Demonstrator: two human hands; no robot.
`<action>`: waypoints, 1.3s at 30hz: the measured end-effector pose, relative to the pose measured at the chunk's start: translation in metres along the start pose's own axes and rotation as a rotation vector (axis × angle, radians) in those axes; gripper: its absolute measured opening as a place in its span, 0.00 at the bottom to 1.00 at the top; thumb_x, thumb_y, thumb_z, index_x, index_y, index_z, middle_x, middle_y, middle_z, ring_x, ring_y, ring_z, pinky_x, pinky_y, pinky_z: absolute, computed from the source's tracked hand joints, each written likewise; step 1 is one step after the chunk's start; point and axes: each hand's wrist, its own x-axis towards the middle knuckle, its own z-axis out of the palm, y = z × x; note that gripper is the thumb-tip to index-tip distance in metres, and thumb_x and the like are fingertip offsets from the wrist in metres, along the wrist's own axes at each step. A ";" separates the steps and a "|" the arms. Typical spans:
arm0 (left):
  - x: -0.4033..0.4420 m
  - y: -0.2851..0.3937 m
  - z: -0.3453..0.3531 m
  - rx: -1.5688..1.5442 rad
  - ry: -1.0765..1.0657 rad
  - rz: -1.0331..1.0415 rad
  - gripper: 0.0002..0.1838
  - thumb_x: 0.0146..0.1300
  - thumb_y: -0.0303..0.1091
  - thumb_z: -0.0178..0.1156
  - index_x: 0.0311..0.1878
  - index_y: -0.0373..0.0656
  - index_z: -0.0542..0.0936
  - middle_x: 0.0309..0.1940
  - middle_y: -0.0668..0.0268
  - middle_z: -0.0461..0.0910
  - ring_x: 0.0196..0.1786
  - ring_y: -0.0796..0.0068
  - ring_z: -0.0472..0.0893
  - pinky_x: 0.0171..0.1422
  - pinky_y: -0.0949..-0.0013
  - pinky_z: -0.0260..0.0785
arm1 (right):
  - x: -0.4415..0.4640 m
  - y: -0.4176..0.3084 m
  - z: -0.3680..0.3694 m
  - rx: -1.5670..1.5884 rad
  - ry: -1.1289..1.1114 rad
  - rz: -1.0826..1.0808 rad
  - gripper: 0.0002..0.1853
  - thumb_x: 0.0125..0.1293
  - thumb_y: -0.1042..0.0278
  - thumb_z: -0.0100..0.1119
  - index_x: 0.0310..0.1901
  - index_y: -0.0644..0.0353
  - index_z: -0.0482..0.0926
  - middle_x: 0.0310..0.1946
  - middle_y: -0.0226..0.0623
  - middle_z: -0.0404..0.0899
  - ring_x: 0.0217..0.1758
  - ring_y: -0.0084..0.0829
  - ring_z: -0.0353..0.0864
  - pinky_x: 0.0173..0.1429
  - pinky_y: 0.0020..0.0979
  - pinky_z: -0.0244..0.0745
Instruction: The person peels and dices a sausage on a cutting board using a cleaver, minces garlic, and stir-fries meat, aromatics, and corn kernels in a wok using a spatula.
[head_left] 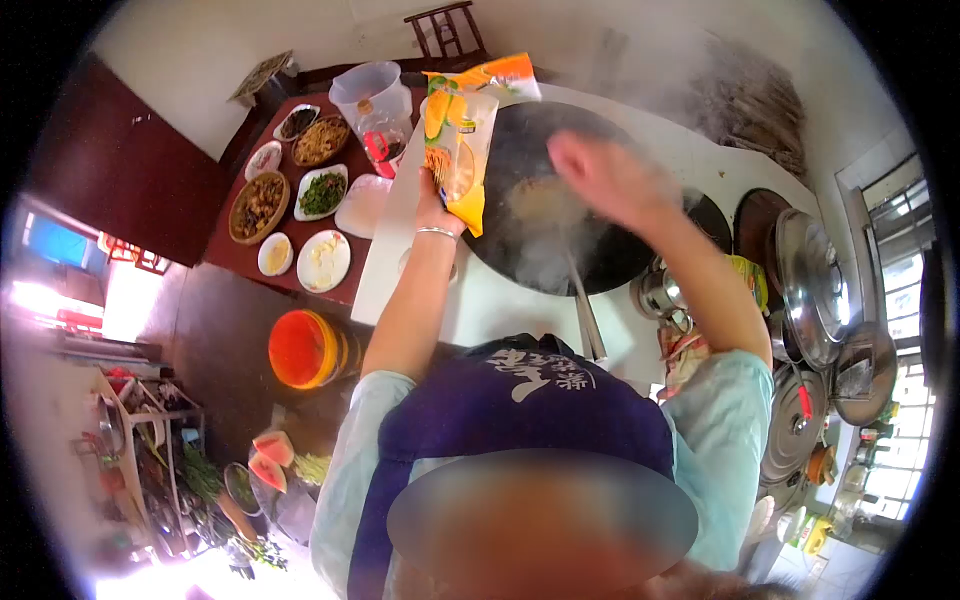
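My left hand (438,208) grips an orange and yellow food packet (462,150) at its lower end, beside the left rim of a large dark wok (600,240). The packet's top end looks open and folded over. Above the right part of the wok is my right hand (600,170), blurred by motion, its fingers smeared. Steam rises from the wok, where some pale food (540,197) lies near the middle. A metal utensil (587,315) rests in the wok with its handle over the near rim.
On the left, a red table (228,245) holds several dishes, a plastic jug (368,84) and a bottle. An orange-red bucket (297,348) stands on the floor. Metal pots and lids (810,290) are at the right. Firewood (750,105) is piled behind the stove.
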 end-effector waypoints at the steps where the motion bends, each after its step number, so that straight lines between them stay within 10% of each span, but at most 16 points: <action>1: -0.012 0.004 0.003 -0.002 -0.007 0.008 0.30 0.70 0.59 0.42 0.66 0.49 0.67 0.62 0.62 0.72 0.62 0.56 0.72 0.67 0.52 0.64 | -0.026 0.037 0.047 -0.188 -0.171 -0.120 0.09 0.64 0.65 0.50 0.44 0.52 0.75 0.35 0.44 0.79 0.42 0.44 0.81 0.42 0.43 0.75; 3: -0.010 0.013 -0.020 -0.102 -0.133 -0.036 0.29 0.70 0.58 0.42 0.65 0.49 0.68 0.63 0.62 0.72 0.64 0.57 0.71 0.69 0.53 0.62 | -0.097 0.077 0.121 -0.284 -0.853 -0.092 0.23 0.62 0.72 0.49 0.57 0.33 0.74 0.48 0.43 0.76 0.51 0.46 0.78 0.54 0.42 0.75; 5: -0.017 0.021 -0.029 -0.140 -0.141 -0.050 0.29 0.70 0.58 0.43 0.65 0.48 0.68 0.62 0.62 0.72 0.65 0.58 0.70 0.69 0.54 0.62 | -0.158 0.100 0.169 -0.197 -0.929 -0.042 0.18 0.68 0.63 0.48 0.57 0.34 0.74 0.51 0.55 0.71 0.50 0.52 0.77 0.53 0.41 0.75; 9: -0.066 0.040 -0.032 -0.120 -0.159 -0.042 0.19 0.66 0.48 0.54 0.51 0.44 0.75 0.43 0.62 0.81 0.43 0.62 0.81 0.47 0.56 0.77 | -0.143 0.042 0.108 0.053 -0.775 0.465 0.11 0.67 0.54 0.50 0.48 0.39 0.78 0.41 0.46 0.77 0.42 0.46 0.81 0.50 0.41 0.76; 10: -0.080 0.043 -0.044 -0.143 -0.189 -0.011 0.18 0.65 0.44 0.54 0.51 0.42 0.75 0.42 0.60 0.81 0.43 0.60 0.81 0.46 0.55 0.77 | -0.148 0.062 0.105 -0.240 -0.576 -0.183 0.09 0.67 0.56 0.51 0.42 0.42 0.80 0.33 0.41 0.79 0.36 0.41 0.82 0.44 0.40 0.76; 13: -0.119 0.057 -0.078 -0.170 -0.437 -0.041 0.18 0.70 0.41 0.46 0.56 0.42 0.73 0.49 0.57 0.79 0.50 0.58 0.80 0.53 0.53 0.75 | -0.137 0.081 0.070 -0.108 -0.217 -0.350 0.08 0.64 0.58 0.59 0.40 0.50 0.79 0.28 0.34 0.80 0.33 0.34 0.82 0.36 0.37 0.76; 19: -0.178 0.079 -0.157 -0.409 -0.138 0.104 0.21 0.70 0.50 0.45 0.55 0.46 0.74 0.49 0.61 0.80 0.49 0.58 0.80 0.53 0.53 0.74 | -0.110 0.073 0.070 1.068 0.373 0.690 0.19 0.66 0.57 0.59 0.48 0.66 0.73 0.29 0.39 0.79 0.33 0.30 0.84 0.33 0.28 0.80; 26: -0.234 0.094 -0.210 -0.213 -0.022 0.213 0.20 0.69 0.52 0.44 0.48 0.49 0.76 0.40 0.67 0.81 0.41 0.64 0.80 0.45 0.59 0.74 | -0.095 0.110 0.133 1.122 0.348 0.617 0.20 0.67 0.54 0.58 0.47 0.64 0.73 0.35 0.42 0.79 0.35 0.35 0.84 0.38 0.37 0.83; 30: -0.256 0.097 -0.219 -0.457 0.021 0.223 0.20 0.66 0.53 0.49 0.44 0.48 0.79 0.38 0.64 0.82 0.41 0.62 0.81 0.45 0.59 0.76 | -0.116 0.079 0.105 1.189 0.519 0.937 0.22 0.65 0.59 0.60 0.55 0.64 0.71 0.52 0.43 0.74 0.50 0.34 0.78 0.50 0.34 0.79; 33: -0.259 0.099 -0.236 -0.415 0.047 0.251 0.20 0.64 0.53 0.51 0.44 0.47 0.79 0.39 0.64 0.83 0.42 0.62 0.81 0.46 0.58 0.76 | -0.117 0.074 0.127 0.882 0.396 0.771 0.18 0.65 0.60 0.58 0.51 0.64 0.74 0.46 0.41 0.77 0.46 0.33 0.79 0.47 0.34 0.79; 36: -0.263 0.106 -0.253 -0.312 0.019 0.264 0.19 0.62 0.51 0.54 0.45 0.46 0.80 0.41 0.62 0.80 0.44 0.64 0.79 0.49 0.60 0.74 | -0.083 0.076 0.101 -0.510 -0.037 0.327 0.15 0.65 0.61 0.57 0.47 0.63 0.77 0.41 0.39 0.79 0.41 0.32 0.80 0.45 0.35 0.78; 39: -0.263 0.107 -0.248 -0.457 0.007 0.271 0.19 0.62 0.50 0.54 0.46 0.45 0.80 0.42 0.61 0.78 0.45 0.64 0.78 0.51 0.60 0.73 | -0.083 0.162 0.112 -0.068 0.117 0.239 0.15 0.66 0.60 0.56 0.46 0.63 0.78 0.36 0.38 0.80 0.38 0.32 0.81 0.44 0.35 0.78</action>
